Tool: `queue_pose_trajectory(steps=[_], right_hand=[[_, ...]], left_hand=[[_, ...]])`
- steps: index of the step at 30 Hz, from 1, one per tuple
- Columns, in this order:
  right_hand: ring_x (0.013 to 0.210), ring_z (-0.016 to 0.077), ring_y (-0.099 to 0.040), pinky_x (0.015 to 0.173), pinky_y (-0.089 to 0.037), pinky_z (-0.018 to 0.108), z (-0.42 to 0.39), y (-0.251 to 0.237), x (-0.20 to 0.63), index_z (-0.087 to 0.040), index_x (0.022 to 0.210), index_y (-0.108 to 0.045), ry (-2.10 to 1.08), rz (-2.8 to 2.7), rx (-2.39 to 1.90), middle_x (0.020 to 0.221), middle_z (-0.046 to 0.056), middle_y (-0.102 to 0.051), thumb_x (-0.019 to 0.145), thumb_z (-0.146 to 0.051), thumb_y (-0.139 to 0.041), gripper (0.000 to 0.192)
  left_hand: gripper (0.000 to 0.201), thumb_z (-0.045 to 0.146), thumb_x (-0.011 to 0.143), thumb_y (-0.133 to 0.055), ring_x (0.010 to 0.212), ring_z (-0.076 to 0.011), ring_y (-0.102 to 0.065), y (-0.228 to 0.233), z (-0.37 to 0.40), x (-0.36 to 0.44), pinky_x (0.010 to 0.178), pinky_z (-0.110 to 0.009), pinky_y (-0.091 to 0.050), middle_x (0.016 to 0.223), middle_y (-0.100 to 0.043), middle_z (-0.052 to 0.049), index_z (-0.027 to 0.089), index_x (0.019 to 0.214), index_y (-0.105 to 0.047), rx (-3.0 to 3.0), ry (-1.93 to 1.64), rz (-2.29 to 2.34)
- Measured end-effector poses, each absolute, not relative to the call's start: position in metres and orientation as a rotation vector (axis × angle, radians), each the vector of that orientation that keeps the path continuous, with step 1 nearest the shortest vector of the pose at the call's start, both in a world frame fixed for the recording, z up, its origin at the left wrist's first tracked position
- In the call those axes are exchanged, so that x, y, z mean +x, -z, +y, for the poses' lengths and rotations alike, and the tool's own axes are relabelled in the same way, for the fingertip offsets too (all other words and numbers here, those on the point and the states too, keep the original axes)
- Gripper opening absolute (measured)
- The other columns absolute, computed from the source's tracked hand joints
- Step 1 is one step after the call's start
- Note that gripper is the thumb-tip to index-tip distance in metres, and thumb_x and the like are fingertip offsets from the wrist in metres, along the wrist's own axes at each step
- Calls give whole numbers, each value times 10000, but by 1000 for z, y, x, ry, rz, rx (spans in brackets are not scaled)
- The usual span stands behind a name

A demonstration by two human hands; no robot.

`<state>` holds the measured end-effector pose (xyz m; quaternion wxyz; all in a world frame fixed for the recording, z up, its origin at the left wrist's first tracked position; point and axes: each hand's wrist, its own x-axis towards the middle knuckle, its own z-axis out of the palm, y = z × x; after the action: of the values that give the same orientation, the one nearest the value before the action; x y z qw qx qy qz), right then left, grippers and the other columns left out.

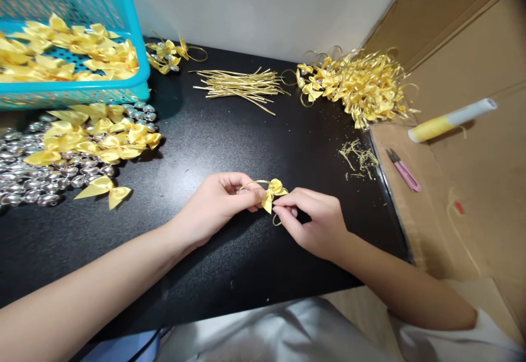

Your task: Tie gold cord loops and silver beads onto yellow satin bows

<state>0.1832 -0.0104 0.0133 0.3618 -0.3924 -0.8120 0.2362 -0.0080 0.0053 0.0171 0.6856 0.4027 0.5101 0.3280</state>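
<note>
Both hands meet over the near middle of the black table, pinching one small yellow ribbon bow between them. The left hand grips the bow from the left with thumb and fingertips closed on it, and a thin gold cord loop arches from the bow over its fingers. The right hand holds the bow's lower right edge with thumb and forefinger pressed together, with another bit of gold cord curling just beneath.

To the left lies a spread of silver beads, with a pile of loose yellow bows on top of them and one bow apart at the near edge. Behind that stands a turquoise plastic basket holding more yellow bows. A bundle of cut gold cords lies at the far middle, and a heap of finished bows with cord loops sits at the far right corner. Gold trimmings are scattered near the table's right edge. On the cardboard beside the table lie pink thread snips and a yellow-and-white tube.
</note>
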Motion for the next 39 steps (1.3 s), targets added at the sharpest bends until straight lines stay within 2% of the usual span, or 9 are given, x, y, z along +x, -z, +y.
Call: queue_pose_trajectory(steps=[19,39], right_hand=[[496,64,-484,524,-411,189,-8,-13,184,-147,685,-621,-632,-2064,-1047,551,-40,-524,793,-50,-590,149],[485,57,-494,518,-413,175,-11,-10,183,-167,695,-587,-699,-2020,-1089,555,-52,-541,792,-60,-601,146]], left_hand=[[113,210,698,-704,622,-79,-553,-17,5,-8,656,-199,-408,599,-650,42,159,606,-664,887,-736,1151],[161,243,664,-699,621,-90,-520,-21,4,-5,618,-205,-377,624,-620,33,153,594,-585,949,-688,1141]])
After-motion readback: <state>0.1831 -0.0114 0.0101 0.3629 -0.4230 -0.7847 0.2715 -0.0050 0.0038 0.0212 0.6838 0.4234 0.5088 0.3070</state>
